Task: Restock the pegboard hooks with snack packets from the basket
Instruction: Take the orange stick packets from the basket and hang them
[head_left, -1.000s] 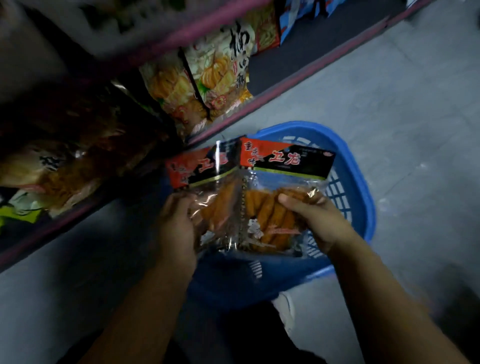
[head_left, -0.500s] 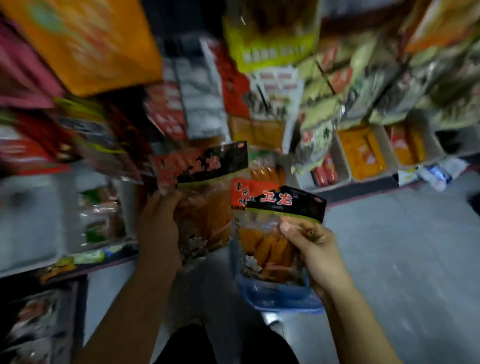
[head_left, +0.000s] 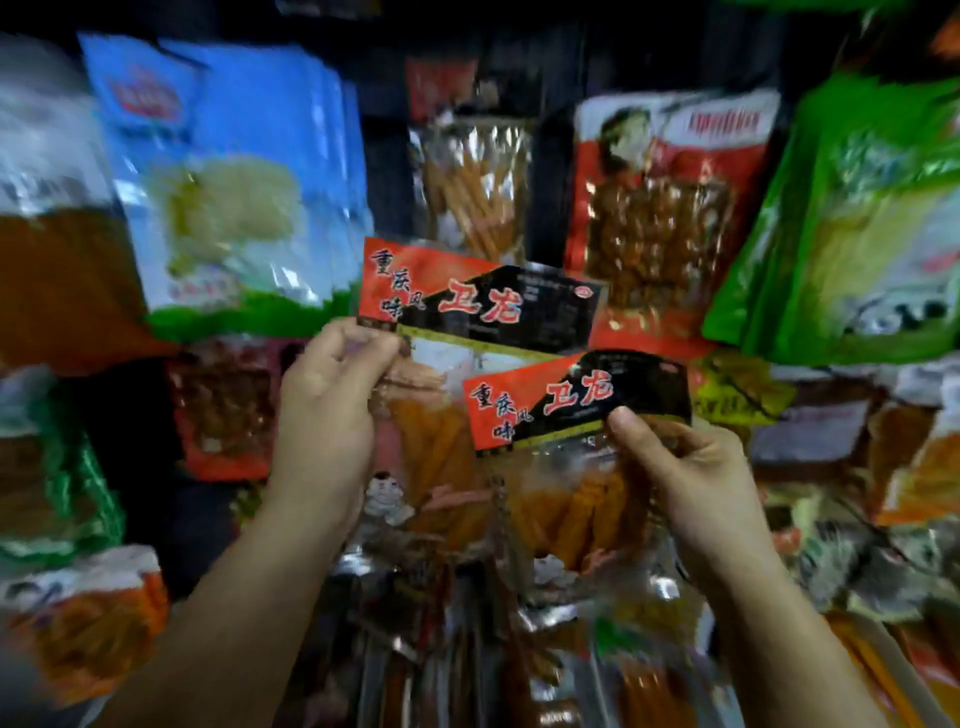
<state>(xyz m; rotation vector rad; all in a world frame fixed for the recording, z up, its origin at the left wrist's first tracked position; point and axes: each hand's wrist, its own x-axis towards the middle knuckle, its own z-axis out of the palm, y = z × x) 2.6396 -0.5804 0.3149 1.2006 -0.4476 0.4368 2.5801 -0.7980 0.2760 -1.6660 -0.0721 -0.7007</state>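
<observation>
I hold two clear snack packets with red-and-black header cards and orange sticks inside. My left hand (head_left: 332, 395) pinches the upper packet (head_left: 478, 304) at the left end of its header. My right hand (head_left: 680, 467) pinches the lower packet (head_left: 571, 400) just under its header, thumb in front. The lower packet overlaps the upper one's body. Both are raised in front of the pegboard display (head_left: 384, 171), just below a hanging packet of similar sticks (head_left: 475, 187). The hooks themselves are hidden by packets and blur. The basket is out of view.
Hanging packets crowd the display: a blue one (head_left: 234, 176) upper left, a red one (head_left: 665, 208) upper right, a green one (head_left: 852, 218) far right, orange ones at the left edge. More packets hang below my hands (head_left: 467, 649). A dark gap runs beside the stick packet.
My view swung up from the blue basket on the floor to the pegboard. Both hands lifted the two packets up in front of the hanging display; the left packet now sits higher.
</observation>
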